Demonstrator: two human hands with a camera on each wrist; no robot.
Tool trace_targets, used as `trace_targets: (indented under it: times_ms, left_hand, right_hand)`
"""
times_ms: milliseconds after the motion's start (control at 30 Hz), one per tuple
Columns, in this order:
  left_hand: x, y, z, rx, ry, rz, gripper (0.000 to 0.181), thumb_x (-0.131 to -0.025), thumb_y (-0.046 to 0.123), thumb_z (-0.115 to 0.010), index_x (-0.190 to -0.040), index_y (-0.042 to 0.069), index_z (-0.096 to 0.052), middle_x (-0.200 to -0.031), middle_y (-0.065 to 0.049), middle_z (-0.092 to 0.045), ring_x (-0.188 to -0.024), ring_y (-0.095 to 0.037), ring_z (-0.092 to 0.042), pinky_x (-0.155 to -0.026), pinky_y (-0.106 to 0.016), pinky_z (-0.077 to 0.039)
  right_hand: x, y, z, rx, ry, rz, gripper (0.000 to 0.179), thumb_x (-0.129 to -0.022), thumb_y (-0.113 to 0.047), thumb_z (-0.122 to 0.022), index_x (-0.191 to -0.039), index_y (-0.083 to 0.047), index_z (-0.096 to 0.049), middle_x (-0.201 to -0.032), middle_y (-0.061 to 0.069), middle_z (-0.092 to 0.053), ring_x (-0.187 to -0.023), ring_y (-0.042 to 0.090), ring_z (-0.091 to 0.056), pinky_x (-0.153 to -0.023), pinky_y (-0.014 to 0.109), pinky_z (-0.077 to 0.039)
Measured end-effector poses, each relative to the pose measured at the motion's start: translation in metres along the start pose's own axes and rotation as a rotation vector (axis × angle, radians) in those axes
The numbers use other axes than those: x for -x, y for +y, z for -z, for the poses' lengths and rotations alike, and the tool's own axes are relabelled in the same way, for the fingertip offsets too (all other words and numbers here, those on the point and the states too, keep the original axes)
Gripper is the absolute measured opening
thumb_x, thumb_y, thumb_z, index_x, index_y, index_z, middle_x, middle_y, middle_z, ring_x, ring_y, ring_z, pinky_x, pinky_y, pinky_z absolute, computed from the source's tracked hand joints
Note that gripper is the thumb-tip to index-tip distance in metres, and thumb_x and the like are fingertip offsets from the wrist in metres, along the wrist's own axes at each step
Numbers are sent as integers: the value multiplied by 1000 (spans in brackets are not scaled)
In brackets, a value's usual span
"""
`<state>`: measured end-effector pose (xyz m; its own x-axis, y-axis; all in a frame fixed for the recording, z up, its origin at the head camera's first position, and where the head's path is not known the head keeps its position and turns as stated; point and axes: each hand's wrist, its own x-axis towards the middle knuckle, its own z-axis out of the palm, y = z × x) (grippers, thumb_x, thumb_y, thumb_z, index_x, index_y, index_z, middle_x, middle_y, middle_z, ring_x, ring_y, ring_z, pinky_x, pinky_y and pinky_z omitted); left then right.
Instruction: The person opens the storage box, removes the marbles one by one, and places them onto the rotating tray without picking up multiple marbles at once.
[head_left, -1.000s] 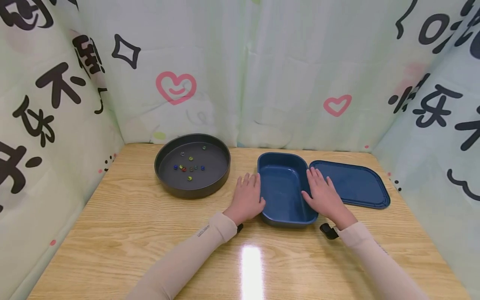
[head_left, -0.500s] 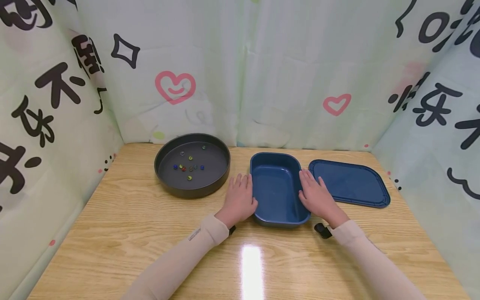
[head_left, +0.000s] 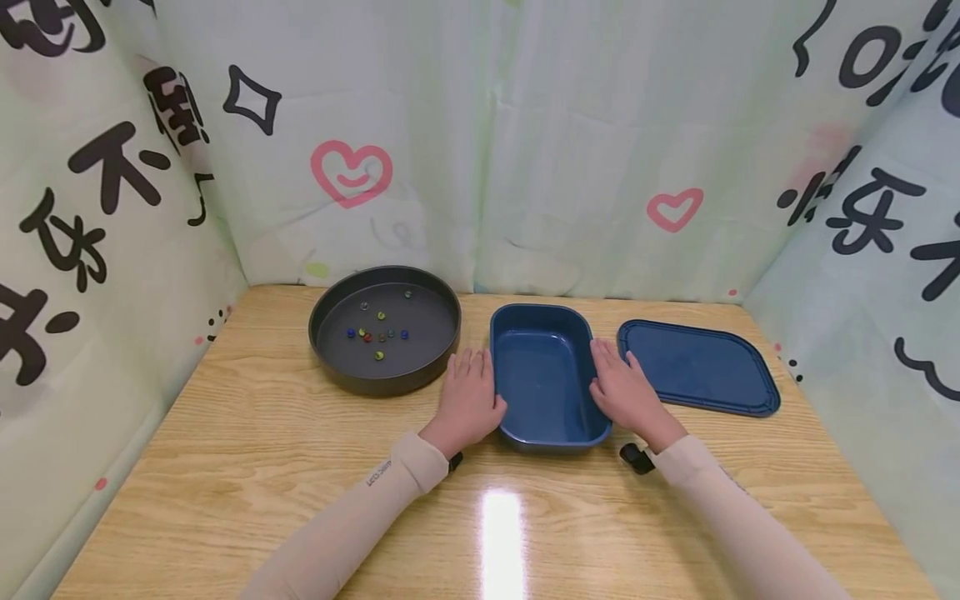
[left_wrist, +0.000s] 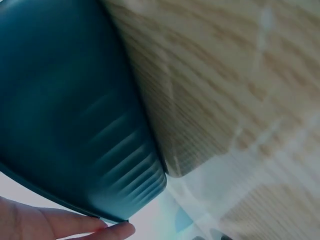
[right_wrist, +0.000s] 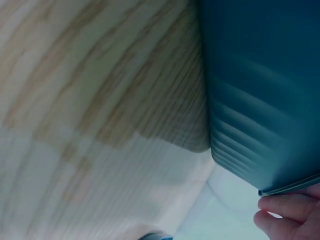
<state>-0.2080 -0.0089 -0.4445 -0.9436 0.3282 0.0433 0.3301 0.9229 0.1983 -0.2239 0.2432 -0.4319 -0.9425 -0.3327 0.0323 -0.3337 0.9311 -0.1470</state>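
Observation:
A deep blue rectangular container (head_left: 545, 383) with rounded corners stands on the wooden table, nothing inside it. Along its left rim lies my left hand (head_left: 467, 400), fingers straight and pointing away from me. My right hand (head_left: 628, 392) lies the same way against the right rim. Both wrist views show the container's ribbed outer wall (left_wrist: 120, 150) resting on the wood, with fingertips (right_wrist: 280, 207) right at the rim. To the right is a flat blue lid (head_left: 701, 368). A round dark grey pan (head_left: 345, 371) on the left holds several small glass marbles (head_left: 379, 356).
The wooden table (head_left: 262, 467) reaches back to a pale curtain (head_left: 555, 150) with hearts and black characters, which also closes off both sides. The pan stands close to my left fingertips.
Between both hands the blue container has slid left along the table, away from the lid and closer to the pan. Pan, marbles and lid have stayed in place.

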Motion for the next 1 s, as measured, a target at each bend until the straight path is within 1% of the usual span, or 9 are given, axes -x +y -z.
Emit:
trace_targets:
  times_ms: [267,400,533,700,867,1000]
  left_hand:
    - [1,-4,0,-19,-9,-5,68,-92,33,-47,-145,-4,-27,-149,-15,-36,-142,-33,-26,-115,-52,-17]
    - [3,-7,-1,-17,0,-7,67,-91,32,-47,-145,-4,-28,-148,-15,-37,-141,-33,-27,-115,-52,-18]
    - [6,-10,0,8,5,0,67,-92,31,-47,-145,-4,-28,-149,-17,-36,-141,-34,-27,-115,-53,-17]
    - [10,-13,4,-1,-3,14,67,-93,31,-48,-145,-4,-27,-149,-17,-35,-142,-35,-26,-115,-55,-16]
    - [12,-16,5,-13,4,25,67,-93,31,-48,-145,-4,-27,-149,-17,-36,-141,-36,-26,-115,-55,-17]
    - [14,-16,4,-2,3,27,67,-93,31,-47,-146,-4,-26,-150,-17,-34,-141,-37,-25,-115,-55,-16]
  right_hand:
    - [0,-5,-3,-22,40,17,56,-93,-6,-46,-142,12,-26,-148,29,-31,-138,41,-29,-109,62,-22]
    - [0,-8,-4,-31,56,16,55,-92,-6,-46,-142,12,-28,-147,29,-32,-138,41,-29,-108,62,-23]
    - [-1,-11,-5,-46,49,18,56,-93,-7,-45,-143,11,-27,-148,28,-30,-138,41,-28,-109,62,-22]
    - [-2,-12,-6,-50,23,25,59,-94,-12,-46,-145,9,-23,-151,26,-26,-141,39,-25,-109,63,-19]
    - [-3,-15,-7,-4,-24,21,64,-95,-19,-45,-147,7,-18,-154,23,-21,-143,38,-19,-111,63,-16]
    - [-3,-18,-8,61,-20,7,62,-96,-20,-43,-146,8,-20,-153,23,-22,-143,37,-20,-111,62,-15]
